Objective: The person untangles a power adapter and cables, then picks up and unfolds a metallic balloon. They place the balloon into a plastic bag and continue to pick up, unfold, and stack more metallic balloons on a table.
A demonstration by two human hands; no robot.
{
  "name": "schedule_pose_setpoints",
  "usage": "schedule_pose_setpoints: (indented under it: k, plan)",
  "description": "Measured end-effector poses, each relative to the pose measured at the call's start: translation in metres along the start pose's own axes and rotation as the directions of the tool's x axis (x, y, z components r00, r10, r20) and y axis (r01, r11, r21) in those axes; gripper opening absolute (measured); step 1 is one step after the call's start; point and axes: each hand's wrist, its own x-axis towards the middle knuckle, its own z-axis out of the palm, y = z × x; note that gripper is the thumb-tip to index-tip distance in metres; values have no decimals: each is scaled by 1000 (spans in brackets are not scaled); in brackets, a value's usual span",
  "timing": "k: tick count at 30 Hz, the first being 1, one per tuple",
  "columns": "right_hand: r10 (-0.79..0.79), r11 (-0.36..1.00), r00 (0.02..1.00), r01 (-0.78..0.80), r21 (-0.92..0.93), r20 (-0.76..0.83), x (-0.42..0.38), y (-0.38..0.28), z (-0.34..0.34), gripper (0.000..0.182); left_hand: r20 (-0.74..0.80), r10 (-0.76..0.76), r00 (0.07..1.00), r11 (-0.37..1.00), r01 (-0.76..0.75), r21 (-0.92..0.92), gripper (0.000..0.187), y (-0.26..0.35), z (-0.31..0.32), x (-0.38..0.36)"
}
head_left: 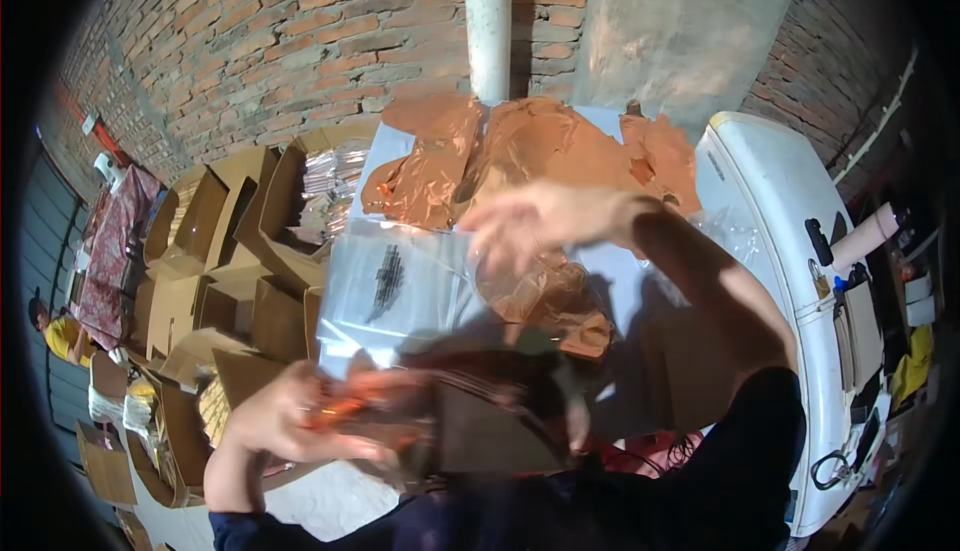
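Note:
Crinkled, shiny orange foil (350, 396) is gripped in my left hand (290, 416) at the lower left, blurred by motion. Next to it, close to my body, is a dark brown, glossy shape (490, 426), also smeared. My right hand (545, 226) hovers over the table with its fingers stretched out and apart, nothing visible in them. Beneath and behind it, copper-coloured foil sheets (545, 141) lie spread out, and a crumpled foil piece (545, 301) lies nearer to me. To the left rests a stack of clear plastic bags (365, 281) with dark print.
Open cardboard boxes (180, 311) crowd the left side; one holds shiny wrapped items (330, 186). A long white casing (765, 221) borders the table on the right. A brick wall (300, 41) and a white pipe (488, 26) stand behind. A person in yellow (65, 336) is far left.

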Motion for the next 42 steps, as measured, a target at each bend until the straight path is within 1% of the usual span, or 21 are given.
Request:
schedule_pose_setpoints:
  k: [1,2,3,4,6,7,8,10,13,14,17,18,20,24,27,29,33,36,39,41,42]
  plan:
    - [62,963,959,-131,-237,-275,0,12,-22,63,-142,-67,988,989,48,-138,49,-1,-8,-13]
    - [50,834,910,-265,-483,-413,8,49,-57,77,-281,-133,950,958,51,-281,59,-2,-15,-26]
    - [108,690,858,-428,-584,-502,2,66,-71,84,-364,-208,908,930,69,-360,71,-15,-37,-49]
    - [138,503,795,-570,-649,-591,-3,77,-79,90,-506,-250,826,942,87,-324,73,-24,-51,-75]
    - [186,327,770,-634,-700,-611,3,116,-100,96,-745,-312,590,949,154,-276,79,-42,-79,-129]
    - [205,232,755,-656,-718,-623,7,129,-107,99,-816,-200,542,980,110,-167,75,-50,-99,-145]
    - [206,270,755,-656,-705,-623,11,135,-109,98,-871,-85,484,995,83,-51,71,-57,-118,-160]
    - [209,352,758,-647,-676,-617,21,147,-109,97,-906,4,423,999,43,24,62,-48,-134,-158]
    - [396,406,796,-599,-690,-458,32,165,-139,83,-930,15,368,999,31,28,35,-18,-165,-159]
    - [525,229,726,-623,-748,-444,39,111,-134,70,-925,-33,378,999,42,-19,32,-24,-193,-188]
    - [67,145,851,-524,-839,-520,62,144,-184,55,-962,-13,271,999,52,2,28,-18,-196,-172]
    - [57,62,860,-510,-858,-507,74,139,-192,53,-977,23,213,998,52,35,27,-15,-193,-157]
    - [45,-105,877,-473,-875,-479,111,134,-204,51,-978,38,206,997,59,51,30,-27,-204,-160]
    - [50,-168,901,-417,-893,-430,161,162,-225,48,-980,27,197,998,46,37,36,-51,-230,-173]
    - [51,-96,912,-401,-911,-407,173,179,-247,55,-973,46,226,991,109,72,41,-54,-237,-139]
    - [77,-47,902,-421,-906,-424,171,173,-254,61,-965,13,264,990,133,49,41,-77,-271,-145]
    - [88,-19,919,-385,-923,-385,173,184,-272,64,-966,14,257,986,155,56,40,-76,-262,-66]
    - [121,29,920,-379,-925,-374,171,176,-273,53,-969,-39,245,966,256,26,36,-85,-271,-37]
    - [102,116,927,-372,-921,-362,163,176,-280,47,-974,14,227,958,277,78,33,-80,-263,-2]
    - [69,89,945,-325,-941,-320,155,180,-283,45,-982,35,184,944,318,93,35,-74,-258,18]
    - [52,74,954,-300,-951,-297,154,180,-283,44,-976,40,215,975,207,86,36,-86,-272,12]
